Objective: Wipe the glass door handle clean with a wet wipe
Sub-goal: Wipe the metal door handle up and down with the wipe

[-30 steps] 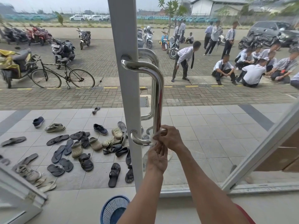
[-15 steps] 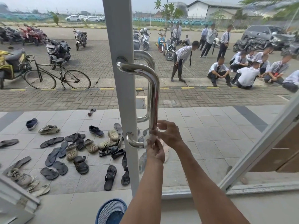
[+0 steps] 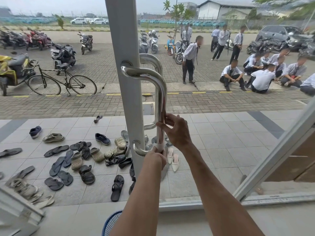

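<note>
A chrome D-shaped door handle (image 3: 161,99) is mounted on the white door frame (image 3: 127,103) of the glass door. My left hand (image 3: 154,159) grips the lower bend of the handle, closed on a white wet wipe (image 3: 159,147) that wraps the bar just above my fist. My right hand (image 3: 177,132) is higher up, with its fingers curled against the vertical bar about a third of the way up. The upper half of the bar is bare. A second matching handle shows behind the glass.
A blue plastic basket (image 3: 110,223) sits on the floor below my arms. A tilted white frame (image 3: 281,150) runs along the right. Outside the glass lie several sandals and shoes (image 3: 76,160), with a bicycle (image 3: 63,82), motorbikes and seated people (image 3: 259,77) beyond.
My right hand has slid up the vertical bar from the lower bend. My left hand has stayed at the bottom of the handle with the wipe.
</note>
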A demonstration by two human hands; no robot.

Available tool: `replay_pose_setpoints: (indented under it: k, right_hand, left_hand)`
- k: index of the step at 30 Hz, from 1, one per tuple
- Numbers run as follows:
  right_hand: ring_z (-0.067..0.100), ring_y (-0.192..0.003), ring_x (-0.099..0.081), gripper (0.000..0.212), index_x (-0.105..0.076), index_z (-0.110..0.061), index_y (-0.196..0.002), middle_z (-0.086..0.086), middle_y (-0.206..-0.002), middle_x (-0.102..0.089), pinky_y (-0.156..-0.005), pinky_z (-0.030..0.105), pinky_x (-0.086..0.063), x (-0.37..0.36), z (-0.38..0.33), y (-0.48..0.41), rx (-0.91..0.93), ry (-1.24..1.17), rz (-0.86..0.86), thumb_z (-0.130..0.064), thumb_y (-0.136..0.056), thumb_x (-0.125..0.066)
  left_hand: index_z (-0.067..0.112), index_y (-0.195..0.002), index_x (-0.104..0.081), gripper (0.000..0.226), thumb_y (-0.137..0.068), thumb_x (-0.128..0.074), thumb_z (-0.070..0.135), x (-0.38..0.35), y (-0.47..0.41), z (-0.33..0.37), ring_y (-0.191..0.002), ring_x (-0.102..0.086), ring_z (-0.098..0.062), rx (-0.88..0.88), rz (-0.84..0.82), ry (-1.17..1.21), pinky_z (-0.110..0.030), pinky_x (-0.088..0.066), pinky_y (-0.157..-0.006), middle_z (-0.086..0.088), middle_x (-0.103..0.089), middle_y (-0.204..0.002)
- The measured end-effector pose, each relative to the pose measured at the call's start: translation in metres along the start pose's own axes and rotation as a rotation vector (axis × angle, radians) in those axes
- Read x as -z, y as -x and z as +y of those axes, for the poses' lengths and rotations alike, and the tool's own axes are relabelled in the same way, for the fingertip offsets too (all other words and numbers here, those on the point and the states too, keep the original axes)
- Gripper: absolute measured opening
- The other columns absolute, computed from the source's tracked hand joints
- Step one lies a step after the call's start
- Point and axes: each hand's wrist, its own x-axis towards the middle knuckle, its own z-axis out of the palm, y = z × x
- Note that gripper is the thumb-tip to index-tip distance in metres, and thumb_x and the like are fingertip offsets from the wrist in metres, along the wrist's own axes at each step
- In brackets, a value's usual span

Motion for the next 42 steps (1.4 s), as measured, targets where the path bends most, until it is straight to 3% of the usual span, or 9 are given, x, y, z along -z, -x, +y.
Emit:
replay_pose_setpoints:
  k: [6,9,13,16,20,26,34,38,42]
  right_hand:
    - [0.002,-0.102,-0.071,0.037,-0.071,-0.013,-0.119,-0.005,-0.106,-0.077,-0.099,0.036,-0.056,0.003,-0.001,0.0,0.003,-0.038,-0.022,-0.018,-0.083,-0.08]
    - [0.001,-0.1,-0.072,0.035,-0.072,-0.014,-0.117,-0.006,-0.103,-0.078,-0.095,0.034,-0.058,0.002,0.001,0.0,0.014,-0.038,-0.013,-0.018,-0.083,-0.08]
    - [-0.002,-0.102,-0.07,0.034,-0.071,-0.015,-0.117,-0.015,-0.098,-0.075,-0.091,0.027,-0.059,-0.003,0.005,0.003,0.041,-0.031,0.019,-0.018,-0.084,-0.079]
    - [-0.003,-0.102,-0.07,0.033,-0.071,-0.016,-0.118,-0.015,-0.099,-0.075,-0.09,0.026,-0.059,-0.005,0.007,0.004,0.05,-0.031,0.036,-0.019,-0.086,-0.078]
    - [-0.001,-0.103,-0.07,0.036,-0.069,-0.016,-0.121,-0.009,-0.105,-0.077,-0.095,0.029,-0.058,-0.008,0.009,0.004,0.033,-0.047,0.035,-0.02,-0.087,-0.077]
    - [-0.003,-0.098,-0.071,0.034,-0.069,-0.016,-0.123,-0.012,-0.101,-0.076,-0.093,0.025,-0.058,-0.009,0.009,0.006,0.046,-0.034,0.039,-0.023,-0.089,-0.074]
    - [-0.003,-0.096,-0.072,0.034,-0.069,-0.017,-0.122,-0.011,-0.1,-0.077,-0.091,0.025,-0.058,-0.014,0.008,0.01,0.048,-0.062,0.1,-0.024,-0.09,-0.074]
    - [-0.002,-0.096,-0.072,0.036,-0.068,-0.015,-0.125,-0.009,-0.103,-0.077,-0.091,0.027,-0.059,-0.014,0.01,0.01,0.048,-0.073,0.096,-0.025,-0.09,-0.073]
    - [-0.001,-0.099,-0.072,0.038,-0.068,-0.016,-0.126,-0.008,-0.106,-0.077,-0.092,0.029,-0.059,-0.014,0.01,0.01,0.04,-0.077,0.092,-0.026,-0.09,-0.073]
  left_hand:
    - [0.006,-0.07,-0.055,0.029,-0.098,-0.06,0.008,0.008,-0.025,0.002,-0.062,-0.048,-0.017,-0.299,-0.047,-0.274,-0.026,-0.045,-0.061,-0.005,-0.053,-0.074]
    - [0.005,-0.091,-0.061,0.012,-0.099,-0.061,0.014,0.012,-0.032,0.007,-0.075,-0.058,-0.019,-0.394,0.004,-0.348,-0.023,-0.052,-0.074,-0.013,-0.063,-0.112]
    - [0.011,-0.09,-0.055,0.017,-0.103,-0.046,0.016,0.01,-0.042,0.014,-0.082,-0.058,-0.02,-0.47,-0.011,-0.262,-0.019,-0.056,-0.055,-0.027,-0.051,-0.141]
    - [-0.006,-0.102,-0.064,0.03,-0.082,-0.078,0.012,0.018,-0.039,0.027,-0.089,-0.07,-0.028,-0.739,0.181,-0.366,-0.027,-0.056,-0.067,-0.023,-0.071,-0.112]
    - [-0.001,-0.104,-0.076,0.028,-0.077,-0.081,0.008,0.015,-0.038,0.061,-0.093,-0.074,-0.031,-1.054,0.267,-0.669,-0.027,-0.055,-0.076,-0.019,-0.076,-0.1]
    - [0.003,-0.103,-0.076,0.047,-0.067,-0.092,0.027,0.011,-0.047,0.104,-0.082,-0.074,-0.026,-1.072,0.179,-1.075,-0.033,-0.061,-0.075,-0.017,-0.076,-0.097]
    - [0.001,-0.075,-0.075,0.019,-0.085,-0.073,0.017,0.031,-0.041,0.067,-0.047,-0.053,-0.012,-1.469,0.225,-1.301,-0.013,-0.035,-0.041,-0.01,-0.072,-0.068]
    - [-0.001,-0.093,-0.075,0.021,-0.099,-0.059,0.011,0.056,-0.049,0.061,-0.08,-0.075,-0.025,-1.933,-0.03,-1.564,-0.028,-0.06,-0.073,-0.013,-0.076,-0.105]
    - [-0.004,-0.133,-0.058,0.042,-0.093,-0.045,-0.003,0.074,-0.066,0.068,-0.14,-0.047,-0.027,-1.97,-0.374,-1.987,-0.039,-0.036,-0.119,-0.019,-0.056,-0.141]
